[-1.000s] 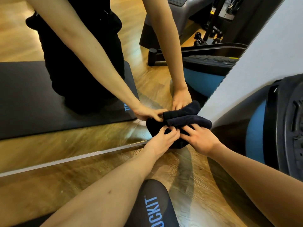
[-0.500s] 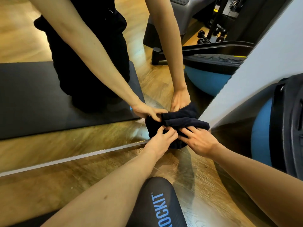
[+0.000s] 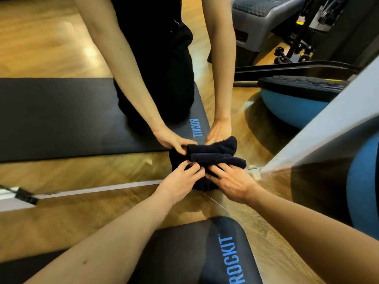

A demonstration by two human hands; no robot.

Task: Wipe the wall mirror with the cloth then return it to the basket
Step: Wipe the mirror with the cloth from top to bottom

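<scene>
A dark navy cloth (image 3: 223, 158) is bunched against the bottom right corner of the wall mirror (image 3: 61, 48), low near the floor. My left hand (image 3: 180, 181) pinches the cloth's left side with curled fingers. My right hand (image 3: 231, 181) presses on its right side, fingers spread over the folds. The glass shows the reflection of both arms, the cloth and a kneeling person in black. No basket is in view.
A black exercise mat (image 3: 184, 253) marked ROCKIT lies under me on the wooden floor. A blue balance ball (image 3: 363, 193) sits at the right against the pale wall (image 3: 336, 119). The mirror's white bottom edge (image 3: 92, 189) runs left along the floor.
Both hands and the cloth stay at the mirror's bottom right corner. My view has shifted left and down a little, and the fingers have regripped the folds slightly.
</scene>
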